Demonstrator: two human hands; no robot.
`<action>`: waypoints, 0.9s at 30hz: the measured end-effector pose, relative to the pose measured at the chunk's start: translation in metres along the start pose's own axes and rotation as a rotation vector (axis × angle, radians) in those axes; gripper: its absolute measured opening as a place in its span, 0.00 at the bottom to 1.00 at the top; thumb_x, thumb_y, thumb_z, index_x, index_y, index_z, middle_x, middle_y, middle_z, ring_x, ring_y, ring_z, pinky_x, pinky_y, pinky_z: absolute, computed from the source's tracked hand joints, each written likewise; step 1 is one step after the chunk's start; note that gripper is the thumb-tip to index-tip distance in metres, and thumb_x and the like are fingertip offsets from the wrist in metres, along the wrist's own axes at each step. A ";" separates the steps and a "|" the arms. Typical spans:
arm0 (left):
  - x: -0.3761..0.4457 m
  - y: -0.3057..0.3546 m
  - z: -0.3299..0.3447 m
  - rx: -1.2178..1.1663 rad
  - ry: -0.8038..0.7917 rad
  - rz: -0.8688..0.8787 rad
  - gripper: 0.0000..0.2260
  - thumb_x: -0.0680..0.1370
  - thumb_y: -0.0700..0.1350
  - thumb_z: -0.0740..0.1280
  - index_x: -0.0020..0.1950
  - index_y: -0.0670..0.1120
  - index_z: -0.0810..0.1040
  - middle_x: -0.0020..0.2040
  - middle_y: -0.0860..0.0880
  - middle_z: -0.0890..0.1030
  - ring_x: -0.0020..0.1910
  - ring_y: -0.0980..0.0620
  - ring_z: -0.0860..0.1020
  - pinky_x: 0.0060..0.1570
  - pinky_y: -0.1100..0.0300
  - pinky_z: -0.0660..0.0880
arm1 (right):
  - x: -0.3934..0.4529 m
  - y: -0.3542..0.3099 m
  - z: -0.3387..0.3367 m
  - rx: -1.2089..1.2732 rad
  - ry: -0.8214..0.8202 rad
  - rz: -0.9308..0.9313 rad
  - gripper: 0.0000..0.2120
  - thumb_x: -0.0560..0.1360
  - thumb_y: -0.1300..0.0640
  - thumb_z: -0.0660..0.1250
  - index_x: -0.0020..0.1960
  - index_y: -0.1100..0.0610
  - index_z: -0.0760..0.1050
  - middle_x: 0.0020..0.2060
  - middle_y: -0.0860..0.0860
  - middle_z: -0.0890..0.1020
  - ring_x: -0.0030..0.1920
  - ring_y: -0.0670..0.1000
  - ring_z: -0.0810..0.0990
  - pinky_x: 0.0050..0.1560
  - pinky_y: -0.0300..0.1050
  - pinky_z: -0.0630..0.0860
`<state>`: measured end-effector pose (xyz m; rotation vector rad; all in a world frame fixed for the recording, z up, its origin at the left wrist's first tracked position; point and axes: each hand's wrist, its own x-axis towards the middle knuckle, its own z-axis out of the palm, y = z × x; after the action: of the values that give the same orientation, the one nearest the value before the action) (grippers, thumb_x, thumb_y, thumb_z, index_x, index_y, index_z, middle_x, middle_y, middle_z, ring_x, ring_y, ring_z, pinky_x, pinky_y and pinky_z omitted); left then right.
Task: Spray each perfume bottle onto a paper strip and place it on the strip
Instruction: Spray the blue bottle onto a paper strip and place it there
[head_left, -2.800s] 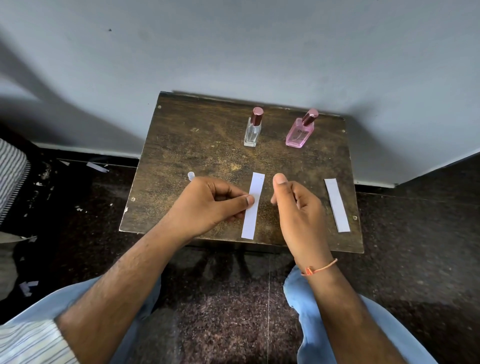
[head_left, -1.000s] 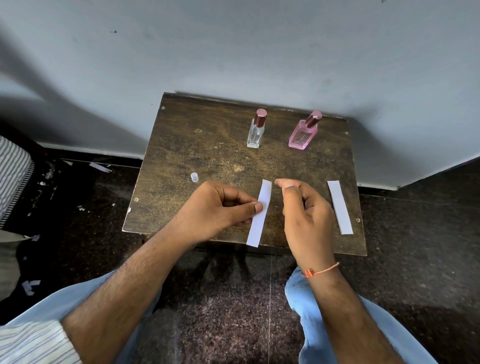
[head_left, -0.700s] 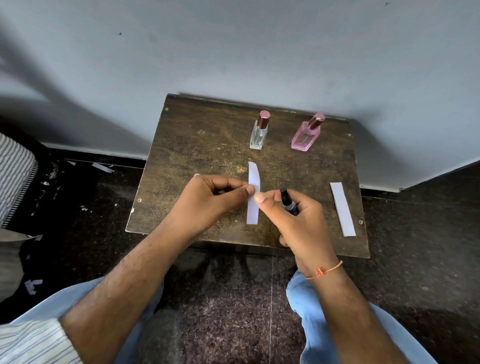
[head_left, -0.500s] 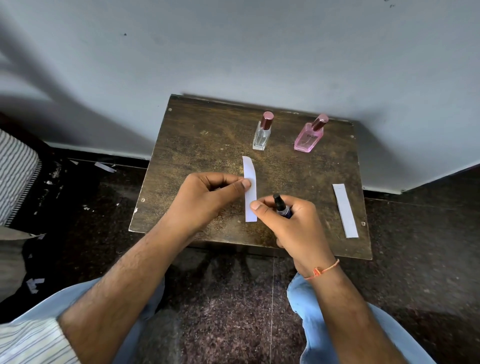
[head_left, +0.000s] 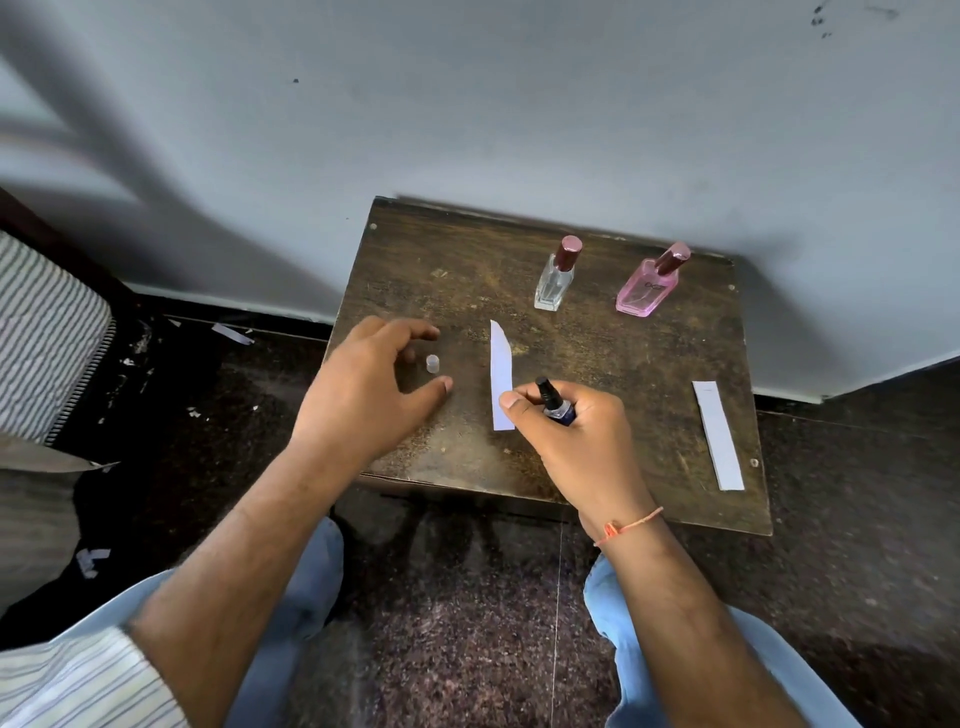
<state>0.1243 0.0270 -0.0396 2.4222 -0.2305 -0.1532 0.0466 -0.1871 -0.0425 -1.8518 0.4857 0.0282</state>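
My right grip (head_left: 571, 431) holds the small dark bottle (head_left: 553, 402), seemingly pinching the paper strip (head_left: 500, 374); my left grip (head_left: 374, 395) hovers open around the clear cap (head_left: 432, 363).

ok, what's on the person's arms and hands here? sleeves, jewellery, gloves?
Both hands are bare, no gloves or rings visible. The right hand has a thin orange thread bracelet at the wrist. The left hand has a bare forearm, with a rolled pale striped shirt sleeve near the elbow.

The only marking I can see is a small dark print on the front of the pink perfume bottle (head_left: 647, 289) at the back of the surface (head_left: 597, 343), too small for me to read, and nothing else carries lettering.
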 end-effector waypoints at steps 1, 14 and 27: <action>-0.001 -0.001 0.003 0.009 -0.012 -0.006 0.21 0.75 0.56 0.79 0.67 0.59 0.82 0.58 0.59 0.79 0.54 0.60 0.79 0.56 0.59 0.80 | 0.001 -0.001 0.003 -0.014 0.000 0.001 0.06 0.77 0.52 0.78 0.42 0.51 0.87 0.27 0.39 0.81 0.30 0.40 0.75 0.37 0.40 0.72; 0.011 -0.010 -0.016 -0.061 0.107 -0.090 0.08 0.79 0.55 0.76 0.57 0.59 0.88 0.52 0.60 0.84 0.50 0.63 0.82 0.48 0.62 0.79 | 0.019 -0.015 0.047 -0.160 0.033 0.056 0.13 0.77 0.47 0.77 0.40 0.56 0.85 0.23 0.43 0.77 0.27 0.44 0.72 0.34 0.46 0.67; 0.003 -0.025 -0.021 -0.176 -0.113 0.083 0.09 0.82 0.47 0.75 0.62 0.56 0.87 0.46 0.61 0.85 0.37 0.61 0.78 0.39 0.70 0.73 | 0.019 -0.031 0.077 -0.346 0.015 0.111 0.23 0.75 0.43 0.75 0.31 0.58 0.75 0.24 0.50 0.76 0.28 0.52 0.74 0.30 0.47 0.65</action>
<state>0.1336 0.0585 -0.0405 2.2274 -0.3530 -0.2622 0.0914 -0.1150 -0.0449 -2.1616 0.6234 0.1832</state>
